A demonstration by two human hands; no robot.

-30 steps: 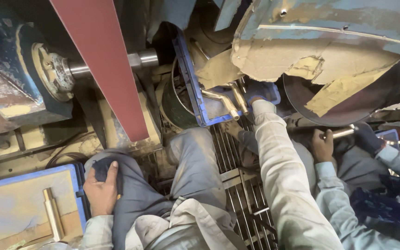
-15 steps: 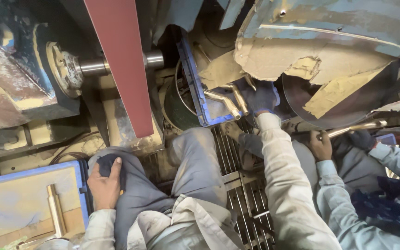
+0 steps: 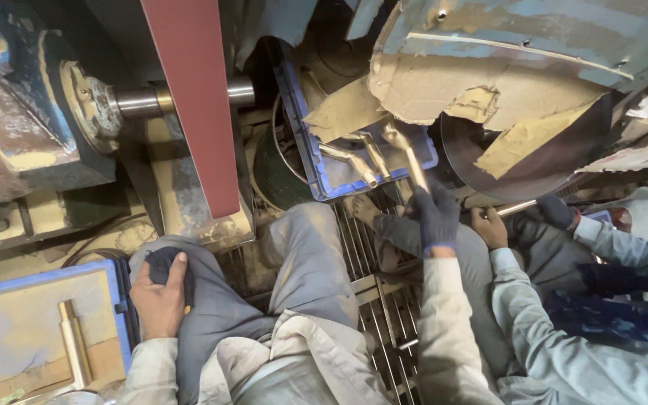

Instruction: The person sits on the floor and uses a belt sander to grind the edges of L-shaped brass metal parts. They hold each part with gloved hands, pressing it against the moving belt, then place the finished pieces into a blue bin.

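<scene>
Brass fitting (image 3: 412,161) sticks up from the gloved right hand (image 3: 435,217) (fist clenched around it).
</scene>
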